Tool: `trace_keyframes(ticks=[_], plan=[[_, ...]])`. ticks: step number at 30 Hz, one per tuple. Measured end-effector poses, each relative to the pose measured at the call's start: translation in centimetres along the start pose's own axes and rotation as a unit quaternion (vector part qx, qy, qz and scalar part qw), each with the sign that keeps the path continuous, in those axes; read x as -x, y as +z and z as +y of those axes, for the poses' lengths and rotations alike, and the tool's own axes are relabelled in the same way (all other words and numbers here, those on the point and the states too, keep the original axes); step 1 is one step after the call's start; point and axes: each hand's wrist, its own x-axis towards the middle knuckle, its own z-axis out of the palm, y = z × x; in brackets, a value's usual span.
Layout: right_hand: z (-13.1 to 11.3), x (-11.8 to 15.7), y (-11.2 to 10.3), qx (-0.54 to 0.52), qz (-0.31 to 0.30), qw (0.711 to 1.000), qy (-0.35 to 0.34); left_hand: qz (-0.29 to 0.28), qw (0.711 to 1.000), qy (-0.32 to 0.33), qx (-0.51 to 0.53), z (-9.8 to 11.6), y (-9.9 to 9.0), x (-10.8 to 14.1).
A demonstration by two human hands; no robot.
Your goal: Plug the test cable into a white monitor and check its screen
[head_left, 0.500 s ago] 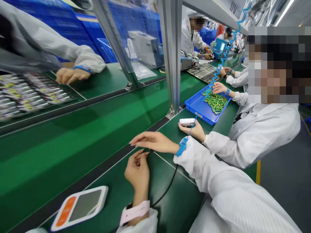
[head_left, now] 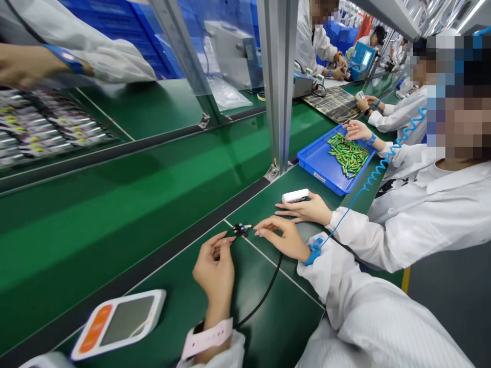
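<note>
A long green conveyor belt point(head_left: 126, 204) runs diagonally from the lower left of the frame to the upper right, with a green bench top point(head_left: 268, 306) alongside it at the bottom centre. A grey metal upright post point(head_left: 279, 82) rises at top centre. Right of it, in the upper right, a blue plastic tray point(head_left: 318, 163) holds a heap of small green cylinders point(head_left: 348, 154), and a co-worker's hand point(head_left: 356, 130) rests at the tray's far edge. A white and orange device with a grey screen point(head_left: 118, 322) lies flat at the lower left.

The right hand point(head_left: 282, 237), sleeved in white with a blue wrist strap point(head_left: 312, 250) and a blue coiled cord point(head_left: 378, 166) leading off to the right, comes in from the lower right with its forearm low over the bench; the palm faces down and the fingers are stretched loosely toward the left, holding nothing, their tips just beside a small black clip with a blue spot point(head_left: 240, 229). The left hand point(head_left: 215, 268), with a pink wristband point(head_left: 209, 337), rises from the bottom edge, wrist bent back; its fingers curl lightly inward, tips pointing at the clip, and it is hard to tell whether they touch it. The clip sits on the bench at centre frame, between the two hands, at the end of a black cable point(head_left: 264, 294). Just behind the right hand, a neighbour's hand point(head_left: 307, 209) lies beside a small white oblong casing point(head_left: 295, 196).
</note>
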Motion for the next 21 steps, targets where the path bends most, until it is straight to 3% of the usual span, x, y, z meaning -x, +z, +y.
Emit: trace_keyframes(ticks=[3, 8, 11, 13, 14, 16, 18, 20, 21], plan=[[1.2, 0.3, 0.2, -0.007, 0.020, 1.000, 0.013, -0.010, 1.000, -0.011, 0.004, 0.1, -0.2, 0.0], [1.8, 1.2, 0.8, 0.073, 0.044, 0.996, -0.030, -0.013, 1.000, -0.015, -0.010, 0.1, -0.4, 0.1], [1.9, 1.6, 1.2, 0.173, 0.040, 0.984, -0.033, -0.011, 1.000, -0.017, -0.012, 0.2, -0.4, 0.1], [2.6, 1.6, 2.1, 0.306, 0.040, 0.951, -0.036, -0.012, 1.000, -0.018, -0.006, 0.2, -0.4, 0.1], [3.2, 1.5, 2.7, 0.395, 0.061, 0.915, -0.061, -0.012, 1.000, -0.019, 0.000, 0.2, -0.3, 0.1], [4.5, 1.0, 4.3, 0.549, 0.128, 0.814, -0.142, -0.012, 1.000, -0.022, 0.007, 0.1, -0.3, 0.1], [5.0, 0.4, 5.6, 0.639, 0.189, 0.714, -0.214, -0.009, 1.000, -0.023, 0.010, 0.1, -0.3, 0.0], [4.4, -0.4, 6.3, 0.741, 0.228, 0.591, -0.224, -0.005, 1.000, -0.018, 0.012, 0.0, -0.2, -0.1], [3.7, -0.7, 6.4, 0.797, 0.243, 0.513, -0.204, -0.003, 1.000, -0.014, 0.016, -0.1, -0.2, -0.2]])
